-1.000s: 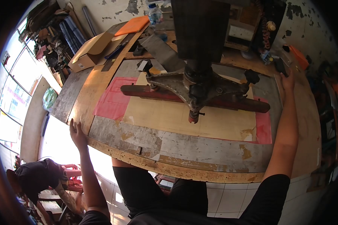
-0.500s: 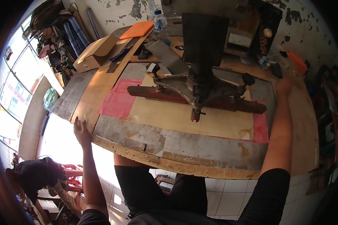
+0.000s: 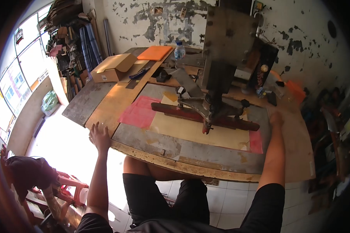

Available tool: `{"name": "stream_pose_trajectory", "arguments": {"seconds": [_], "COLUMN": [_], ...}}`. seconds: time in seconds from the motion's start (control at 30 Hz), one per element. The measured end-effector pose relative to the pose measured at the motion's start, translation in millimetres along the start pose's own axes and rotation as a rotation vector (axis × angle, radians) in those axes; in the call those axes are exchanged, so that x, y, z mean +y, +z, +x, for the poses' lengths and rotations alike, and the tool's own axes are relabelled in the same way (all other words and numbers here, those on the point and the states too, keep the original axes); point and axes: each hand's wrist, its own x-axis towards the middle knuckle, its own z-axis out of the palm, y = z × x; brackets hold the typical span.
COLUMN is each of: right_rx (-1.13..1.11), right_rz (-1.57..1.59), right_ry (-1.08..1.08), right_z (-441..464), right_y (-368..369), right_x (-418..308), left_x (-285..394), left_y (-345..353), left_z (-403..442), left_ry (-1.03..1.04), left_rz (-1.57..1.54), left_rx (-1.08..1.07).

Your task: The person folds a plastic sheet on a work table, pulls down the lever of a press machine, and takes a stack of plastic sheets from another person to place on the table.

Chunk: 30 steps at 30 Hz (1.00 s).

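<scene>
My left hand (image 3: pixel 100 136) rests at the near left edge of the worktable, fingers spread and holding nothing. My right hand (image 3: pixel 276 119) lies beside the right end of a grey board (image 3: pixel 144 141); its fingers are too unclear to make out. On the board lies a cream sheet (image 3: pixel 190 134) with a pink piece (image 3: pixel 138 112) at its left and another pink piece (image 3: pixel 256 142) at its right. Over the sheet, between my hands, a long dark red bar (image 3: pixel 179 112) hangs from a metal bracket (image 3: pixel 194 104) on a dark machine column (image 3: pixel 221 50).
At the back left are a cardboard box (image 3: pixel 113 68), an orange folder (image 3: pixel 154 53) and a plastic bottle (image 3: pixel 179 51). A black object (image 3: pixel 271 99) lies back right. A person (image 3: pixel 31 176) bends near a red plastic stool (image 3: pixel 76 184) at lower left.
The camera view has tilted up, showing more wall. My left hand's fingers have spread wider at the table edge. My right hand stays beside the board.
</scene>
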Motion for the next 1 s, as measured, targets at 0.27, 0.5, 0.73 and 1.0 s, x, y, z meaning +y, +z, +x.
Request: {"name": "stream_pose_trajectory", "arguments": {"seconds": [0.27,0.5,0.73,1.0], "right_rx": [-0.058,0.035,1.007,1.301], "right_rz": [0.034,0.085,0.202,0.781], "right_ry": [-0.083,-0.165,-0.571,-1.086], "right_z": [-62.5,-124.0,-126.4,-137.8], "right_y": [-18.7,-15.5,-213.9,-495.9], "right_x": [9.0,12.7,-42.1,-192.2], "left_x": [-3.3,-14.9,25.1,303.4], "left_y": [-9.7,-28.7,-86.3,-220.0], "left_z": [-18.0,-56.5,9.7,101.0], "left_ry": [0.080,0.406,0.894,1.446], "left_rz": [-0.092,-0.201,-0.140,-0.383], "left_rx": [-0.006,0.013,-0.076,0.300]}}
